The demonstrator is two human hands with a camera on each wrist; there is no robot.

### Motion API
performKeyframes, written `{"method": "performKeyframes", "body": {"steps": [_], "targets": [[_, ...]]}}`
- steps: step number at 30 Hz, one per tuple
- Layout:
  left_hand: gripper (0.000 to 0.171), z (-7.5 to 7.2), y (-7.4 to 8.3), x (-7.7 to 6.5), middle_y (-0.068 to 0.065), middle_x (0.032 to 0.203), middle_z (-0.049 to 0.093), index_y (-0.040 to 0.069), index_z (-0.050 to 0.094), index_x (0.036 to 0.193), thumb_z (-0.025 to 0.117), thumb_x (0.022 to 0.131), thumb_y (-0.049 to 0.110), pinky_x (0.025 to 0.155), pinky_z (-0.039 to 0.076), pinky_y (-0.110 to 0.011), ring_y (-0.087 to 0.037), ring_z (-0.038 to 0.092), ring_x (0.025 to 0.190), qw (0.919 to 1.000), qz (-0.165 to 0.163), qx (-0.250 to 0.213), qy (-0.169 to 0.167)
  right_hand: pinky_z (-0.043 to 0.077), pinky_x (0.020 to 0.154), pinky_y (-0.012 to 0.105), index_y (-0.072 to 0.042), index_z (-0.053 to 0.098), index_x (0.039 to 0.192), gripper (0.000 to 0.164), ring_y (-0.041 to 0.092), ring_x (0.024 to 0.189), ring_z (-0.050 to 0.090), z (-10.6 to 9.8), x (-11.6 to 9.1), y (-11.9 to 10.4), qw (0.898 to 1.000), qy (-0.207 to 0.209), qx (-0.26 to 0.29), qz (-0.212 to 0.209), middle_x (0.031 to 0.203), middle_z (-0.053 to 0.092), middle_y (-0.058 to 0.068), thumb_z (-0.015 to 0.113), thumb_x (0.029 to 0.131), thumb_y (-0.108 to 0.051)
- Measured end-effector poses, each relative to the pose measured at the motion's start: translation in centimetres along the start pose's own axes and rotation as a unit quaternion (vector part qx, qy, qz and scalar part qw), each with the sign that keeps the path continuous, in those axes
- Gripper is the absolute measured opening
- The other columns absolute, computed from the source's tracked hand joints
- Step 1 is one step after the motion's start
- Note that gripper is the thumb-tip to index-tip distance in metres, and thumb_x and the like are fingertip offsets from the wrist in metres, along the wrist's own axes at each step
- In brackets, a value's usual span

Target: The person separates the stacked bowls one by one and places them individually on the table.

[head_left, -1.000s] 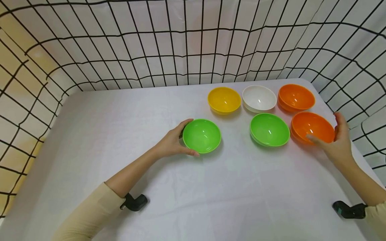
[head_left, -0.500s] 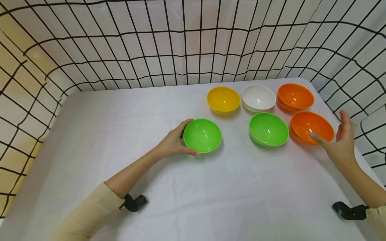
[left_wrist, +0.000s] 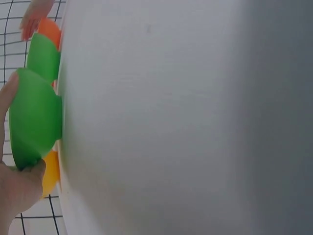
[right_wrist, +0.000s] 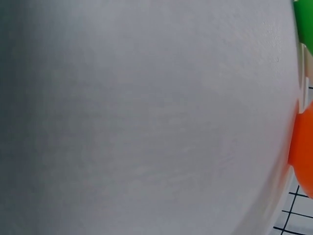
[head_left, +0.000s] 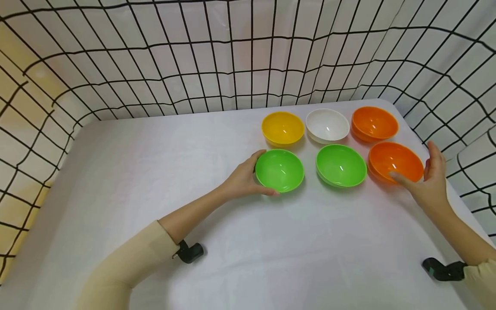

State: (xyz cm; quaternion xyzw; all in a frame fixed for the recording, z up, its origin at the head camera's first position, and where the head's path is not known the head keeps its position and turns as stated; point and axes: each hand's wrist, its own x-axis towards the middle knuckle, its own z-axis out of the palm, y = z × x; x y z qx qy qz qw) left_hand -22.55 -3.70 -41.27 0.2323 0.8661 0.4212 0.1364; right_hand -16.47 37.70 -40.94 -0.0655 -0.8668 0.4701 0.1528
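In the head view my left hand (head_left: 248,176) holds a green bowl (head_left: 280,171), thumb at its near side and fingers round the far left side. The left wrist view shows this green bowl (left_wrist: 35,117) upright, low at the table surface. A second green bowl (head_left: 341,165) stands a short gap to its right. Beside that is the front orange bowl (head_left: 395,161). My right hand (head_left: 428,183) hovers at its right side, fingers spread and relaxed, the thumb overlapping the near rim in view. The right wrist view shows the orange bowl (right_wrist: 304,149) but not the hand.
Behind stand a yellow bowl (head_left: 283,129), a white bowl (head_left: 327,125) and another orange bowl (head_left: 374,124) in a row. Black wire mesh (head_left: 232,69) encloses the back and sides of the white-covered table (head_left: 271,254).
My left hand has moved right with the green bowl, bringing it closer to the second green bowl and in front of the yellow one. My right hand has drawn slightly away from the orange bowl.
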Motion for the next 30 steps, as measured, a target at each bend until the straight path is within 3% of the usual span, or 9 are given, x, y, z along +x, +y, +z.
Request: {"method": "performKeyframes", "body": {"steps": [20,26,30], "targets": [[0.111,0.9,0.4,1.1,-0.002,0.14,0.041,0.012,0.024,0.143,0.087,0.057,0.039,0.104,0.036,-0.038,-0.018,0.042,0.125,0.9995,0.028,-0.011,0.009,0.005,0.109,0.012,-0.017,0.008,0.149,0.089,0.008,0.139,0.006,0.1,-0.3,-0.1,1.0,0.007,0.011,-0.004,0.152,0.006,0.002,0.065,0.082,-0.002],[0.113,0.8,0.0,0.9,-0.001,0.144,0.036,0.014,0.018,0.146,0.085,0.06,0.043,0.106,0.033,-0.04,-0.019,0.038,0.13,0.9994,0.033,0.0,0.01,0.007,0.111,0.015,-0.01,0.016,0.147,0.077,0.011,0.138,0.012,-0.1,0.1,-0.7,0.998,0.031,0.043,-0.041,0.15,0.013,0.007,0.061,0.085,-0.011],[0.096,-0.7,-0.7,0.6,-0.002,0.146,0.036,0.019,0.016,0.148,0.071,0.075,0.05,0.107,0.029,-0.047,-0.022,0.033,0.134,0.9993,0.02,0.028,0.011,0.009,0.111,0.014,-0.006,0.022,0.146,0.069,0.015,0.137,0.017,0.3,0.8,-1.8,0.994,0.033,0.058,-0.091,0.149,0.018,0.013,0.057,0.09,-0.027]]}}
